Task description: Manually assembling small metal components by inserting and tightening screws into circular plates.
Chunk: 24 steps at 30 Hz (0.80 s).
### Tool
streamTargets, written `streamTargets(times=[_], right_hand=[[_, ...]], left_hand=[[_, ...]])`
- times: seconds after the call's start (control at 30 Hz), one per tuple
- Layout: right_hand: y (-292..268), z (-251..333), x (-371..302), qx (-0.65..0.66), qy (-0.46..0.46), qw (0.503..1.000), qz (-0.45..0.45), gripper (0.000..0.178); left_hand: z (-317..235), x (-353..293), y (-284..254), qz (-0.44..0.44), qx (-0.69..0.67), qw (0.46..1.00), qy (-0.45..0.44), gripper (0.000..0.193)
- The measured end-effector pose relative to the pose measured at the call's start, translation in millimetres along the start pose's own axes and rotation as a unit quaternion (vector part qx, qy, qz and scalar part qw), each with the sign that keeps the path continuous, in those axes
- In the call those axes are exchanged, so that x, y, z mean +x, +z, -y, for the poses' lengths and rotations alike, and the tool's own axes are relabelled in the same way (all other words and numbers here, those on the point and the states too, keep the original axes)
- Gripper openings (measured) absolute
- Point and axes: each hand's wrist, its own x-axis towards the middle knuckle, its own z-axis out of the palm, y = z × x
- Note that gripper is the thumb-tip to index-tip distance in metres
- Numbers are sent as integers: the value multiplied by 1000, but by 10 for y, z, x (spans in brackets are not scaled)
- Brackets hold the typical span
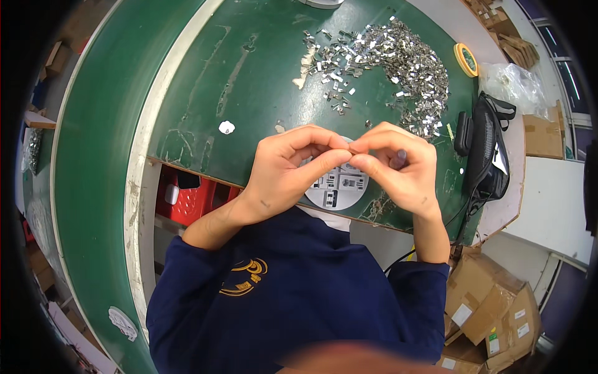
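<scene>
My left hand (289, 165) and my right hand (402, 168) meet over the near edge of the green table (249, 93). Thumb and forefinger of each are pinched together, tip to tip with the other hand. Whatever lies between the fingertips is too small and covered to make out. A dark, rounded end (398, 158) shows among the curled fingers of my right hand; its kind is unclear. Below both hands sits a round white disc (339, 198) with grey pictures of parts, partly hidden by them. Farther off spreads a heap of small shiny metal pieces (414, 71).
A yellow tape roll (466, 60), a clear plastic bag (514, 87) and a black mesh bag (489, 146) line the right side. A white scrap (227, 127) lies on the left. Red stools (190, 198) stand under the table; cardboard boxes (492, 299) are at lower right.
</scene>
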Motion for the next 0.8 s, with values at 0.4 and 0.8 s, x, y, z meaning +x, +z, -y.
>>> streamTargets(times=[0.4,0.8], right_hand=[[-36,-133,-113,-85,-19,996,11,8],[-43,-157,-50,-114,-7,990,84,7]], left_hand=[[45,13,-149,126,357,922,75,15],[73,30,-152,124,347,927,64,12]])
